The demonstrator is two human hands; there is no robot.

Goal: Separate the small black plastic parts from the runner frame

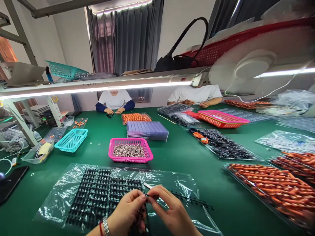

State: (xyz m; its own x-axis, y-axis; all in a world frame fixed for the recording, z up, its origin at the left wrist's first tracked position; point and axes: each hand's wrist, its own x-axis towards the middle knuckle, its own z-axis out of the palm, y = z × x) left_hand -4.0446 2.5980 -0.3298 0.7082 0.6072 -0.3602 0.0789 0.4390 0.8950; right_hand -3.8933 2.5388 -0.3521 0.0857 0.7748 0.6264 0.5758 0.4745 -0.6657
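Note:
My left hand point(128, 207) and my right hand point(169, 207) meet at the fingertips in front of me, both closed in a pinch. Between them is a small dark part, mostly hidden by the fingers. A thin white-tipped piece point(147, 186) sticks out beside my right fingers; its kind is unclear. Below lies a clear plastic sheet point(57, 193) bearing rows of black toothed strips point(90, 193). One separate black strip point(193, 199) lies to the right of my right hand. More dark and reddish material shows under my left palm, partly covered.
A pink basket point(130, 159) of small metal rings stands ahead, with stacked clear trays point(147, 131) behind. A turquoise basket point(71, 141) is left. Trays of orange parts point(273, 190) and black parts point(223, 144) lie right. Two people sit opposite; a fan point(256, 65) is upper right.

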